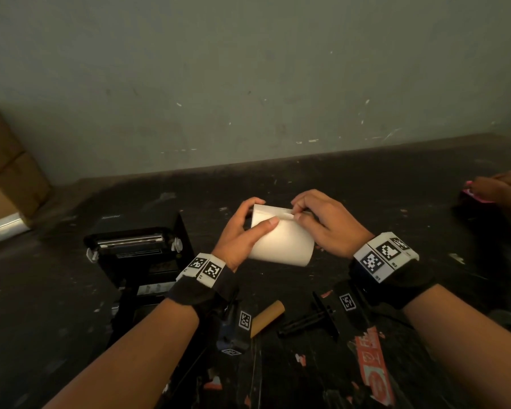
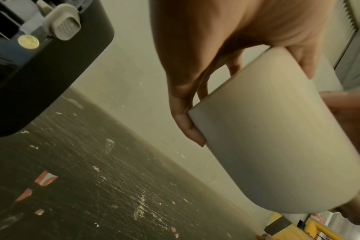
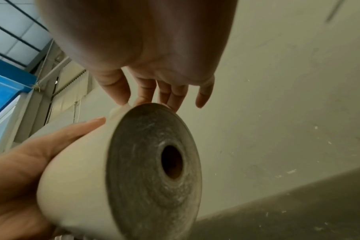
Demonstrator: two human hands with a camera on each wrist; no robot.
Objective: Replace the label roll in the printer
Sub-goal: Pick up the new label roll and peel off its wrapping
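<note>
I hold a full white label roll (image 1: 281,240) above the dark table, in the middle of the head view. My left hand (image 1: 242,228) grips the roll (image 2: 277,138) round its left side, thumb across the front. My right hand (image 1: 310,216) pinches the loose paper end at the roll's top edge. In the right wrist view the roll's end face (image 3: 152,172) with its core hole faces the camera, my right fingertips (image 3: 121,100) at its upper rim. The black printer (image 1: 136,249) stands open at the left. A bare brown cardboard core (image 1: 267,317) and a black spindle (image 1: 307,320) lie near me.
Cardboard boxes (image 1: 9,169) are stacked at the far left against the wall. Another person's hand (image 1: 496,187) rests on a dark object at the right edge. Red and white sticker scraps (image 1: 372,367) cover the table (image 1: 366,178) near me.
</note>
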